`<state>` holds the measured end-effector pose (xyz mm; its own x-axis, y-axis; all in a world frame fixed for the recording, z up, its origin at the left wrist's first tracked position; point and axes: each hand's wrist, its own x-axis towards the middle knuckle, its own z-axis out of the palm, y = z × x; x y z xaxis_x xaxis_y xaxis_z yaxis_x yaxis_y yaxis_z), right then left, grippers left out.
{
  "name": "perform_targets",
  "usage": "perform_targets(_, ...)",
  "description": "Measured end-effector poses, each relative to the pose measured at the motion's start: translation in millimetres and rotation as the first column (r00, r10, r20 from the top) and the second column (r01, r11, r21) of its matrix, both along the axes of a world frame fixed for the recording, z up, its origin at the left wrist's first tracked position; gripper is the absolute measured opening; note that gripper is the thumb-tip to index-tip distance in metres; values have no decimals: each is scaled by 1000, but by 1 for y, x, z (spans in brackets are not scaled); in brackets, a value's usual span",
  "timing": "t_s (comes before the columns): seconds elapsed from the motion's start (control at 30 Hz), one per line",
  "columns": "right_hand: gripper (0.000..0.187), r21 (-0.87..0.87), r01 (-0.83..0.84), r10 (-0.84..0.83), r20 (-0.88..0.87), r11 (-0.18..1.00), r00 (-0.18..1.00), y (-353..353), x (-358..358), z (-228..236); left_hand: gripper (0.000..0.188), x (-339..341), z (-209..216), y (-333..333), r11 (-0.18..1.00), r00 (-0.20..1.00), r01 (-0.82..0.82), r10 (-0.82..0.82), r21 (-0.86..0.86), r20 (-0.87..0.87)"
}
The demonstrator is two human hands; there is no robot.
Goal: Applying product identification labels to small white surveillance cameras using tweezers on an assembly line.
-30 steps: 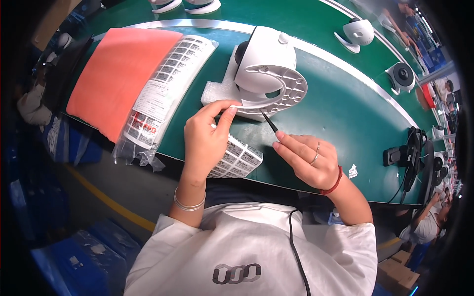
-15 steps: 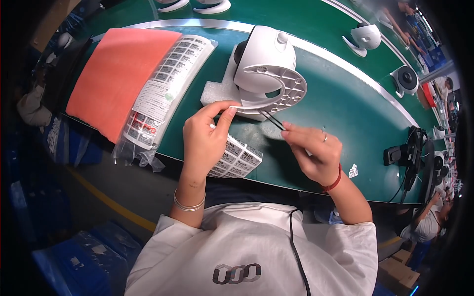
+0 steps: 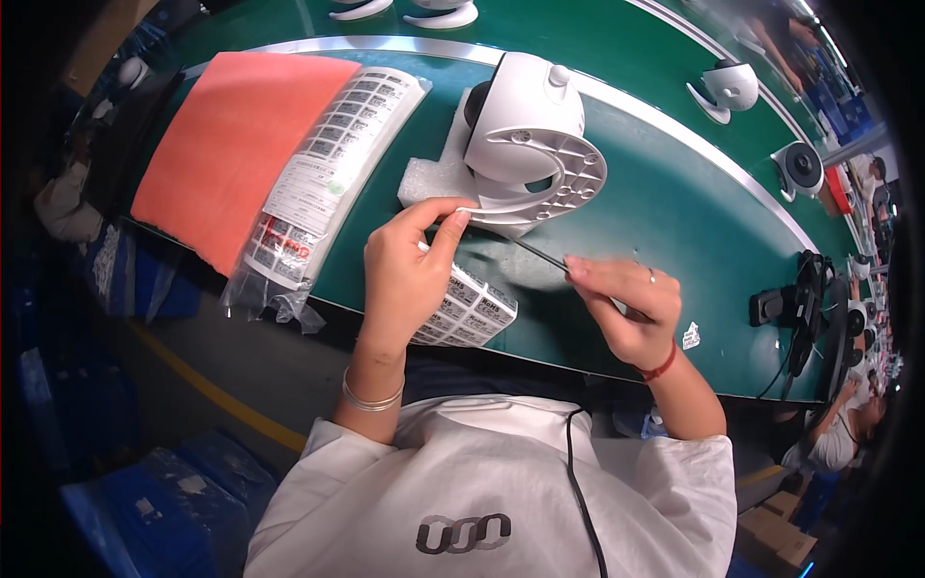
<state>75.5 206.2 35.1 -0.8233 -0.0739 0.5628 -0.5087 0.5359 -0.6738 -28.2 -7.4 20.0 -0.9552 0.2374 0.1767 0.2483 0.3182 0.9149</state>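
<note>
A white camera-like device (image 3: 525, 108) lies tipped on the table, its ribbed oval base (image 3: 570, 173) facing me. Thumb and index finger of my left hand (image 3: 412, 265) pinch the near edge of that base. My right hand (image 3: 631, 301) is closed around dark tweezers (image 3: 541, 254), whose tips point at the base from just below it, apart from it. Beneath my left hand, a curled sheet of silver-grey labels (image 3: 472, 310) sits at the table's front edge; whether my lower fingers hold it is hidden. White foam (image 3: 421, 181) supports the device.
To the left lie an orange-red foam sheet (image 3: 241, 144) and a bagged stack of label sheets (image 3: 332, 159). A loose label scrap (image 3: 691, 335) and a black device with cable (image 3: 771, 306) lie at right. Similar white devices (image 3: 732, 87) stand beyond the pale rail.
My right hand has drawn the tweezers slightly right and toward me, away from the base. Their two arms now look closer together. My left hand keeps its pinch; the whole view has shifted slightly.
</note>
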Motion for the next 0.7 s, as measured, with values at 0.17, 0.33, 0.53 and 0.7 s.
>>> perform_targets(0.17,30,91,-59,63,-38,994,997,10,7,19,16,1,3,0,999,997,41,-41,-4,62)
perform_targets(0.33,20,579,-53,268,-293,813,918,20,-14,21,17,-2,-2,0,997,997,65,-66,36,30)
perform_targets(0.53,19,674,-131,437,-307,727,845,31,-34,13,16,-2,1,-1,997,995,69,-72,46,75)
perform_targets(0.7,20,641,-166,457,-321,750,830,37,-44,6,16,-3,2,-3,995,994,66,-72,72,85)
